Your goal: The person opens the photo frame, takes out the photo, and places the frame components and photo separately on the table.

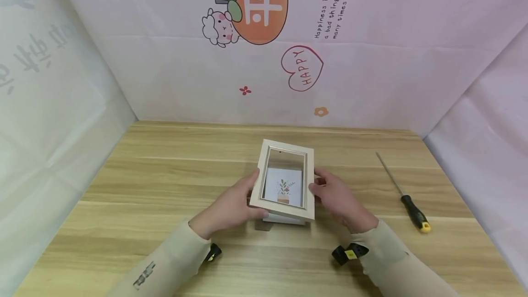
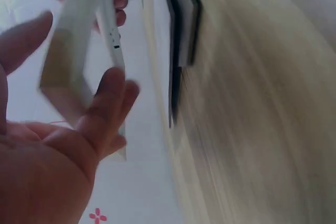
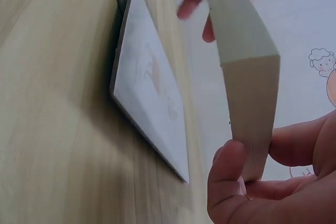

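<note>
A pale wooden picture frame (image 1: 284, 208) is held up over the table, tilted, between both hands. My left hand (image 1: 237, 203) grips its left side and lower left corner, fingers reaching behind it in the left wrist view. The right hand (image 1: 340, 198) pinches the right edge between thumb and fingers. Through the frame's opening shows a white print (image 1: 272, 191) with a potted plant drawn on it. That print lies on a thin dark-edged backing board (image 3: 149, 135), apart from the frame. Under the board, a dark stand flap (image 1: 264, 226) sticks out towards me.
On the right of the wooden table (image 1: 165, 187) lies a long screwdriver (image 1: 414, 212) with a black and yellow handle, its tip pointing away. White printed cloth (image 1: 185, 81) hangs as a wall behind the table and along both sides.
</note>
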{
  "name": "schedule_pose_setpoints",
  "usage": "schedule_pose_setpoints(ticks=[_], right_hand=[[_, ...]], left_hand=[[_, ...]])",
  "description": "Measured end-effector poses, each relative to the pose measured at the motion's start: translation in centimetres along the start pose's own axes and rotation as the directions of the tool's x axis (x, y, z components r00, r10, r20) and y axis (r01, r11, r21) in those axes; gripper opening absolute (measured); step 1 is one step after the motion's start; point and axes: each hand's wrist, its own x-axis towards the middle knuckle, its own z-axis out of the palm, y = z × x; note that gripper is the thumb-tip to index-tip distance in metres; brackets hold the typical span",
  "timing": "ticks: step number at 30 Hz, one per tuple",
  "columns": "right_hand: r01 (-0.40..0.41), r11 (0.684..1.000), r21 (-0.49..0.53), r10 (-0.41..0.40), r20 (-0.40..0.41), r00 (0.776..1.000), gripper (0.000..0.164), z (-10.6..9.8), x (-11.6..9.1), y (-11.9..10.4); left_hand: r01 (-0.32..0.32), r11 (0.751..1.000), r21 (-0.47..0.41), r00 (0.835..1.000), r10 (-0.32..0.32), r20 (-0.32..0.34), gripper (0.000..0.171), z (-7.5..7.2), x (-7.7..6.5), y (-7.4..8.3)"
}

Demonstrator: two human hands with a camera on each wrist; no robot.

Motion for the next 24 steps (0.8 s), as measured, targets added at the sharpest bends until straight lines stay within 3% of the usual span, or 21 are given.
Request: schedule_pose_setpoints(ticks=[4,8,16,24], right_hand=[[0.012,1.0,-0.004,-0.012,-0.002,1.0,0.051,0.1,-0.2,-0.1],[0.023,1.0,-0.012,-0.023,-0.007,1.0,0.051,0.1,-0.3,-0.2],[0.031,0.999,-0.015,-0.031,-0.009,0.999,0.054,-0.1,-0.6,-0.8],[0.047,0.999,-0.008,-0.047,-0.006,0.999,0.054,0.0,-0.5,-1.1]], left_hand=[[-0.051,0.991,0.122,0.998,0.054,-0.021,0.099,0.2,-0.4,0.3],[-0.06,0.986,0.157,0.997,0.065,-0.029,0.082,0.2,-0.5,0.4],[-0.116,0.978,0.176,0.991,0.125,-0.038,0.039,0.2,-0.8,-0.1],[-0.118,0.985,0.129,0.986,0.132,-0.1,0.033,0.0,-1.0,-0.7]])
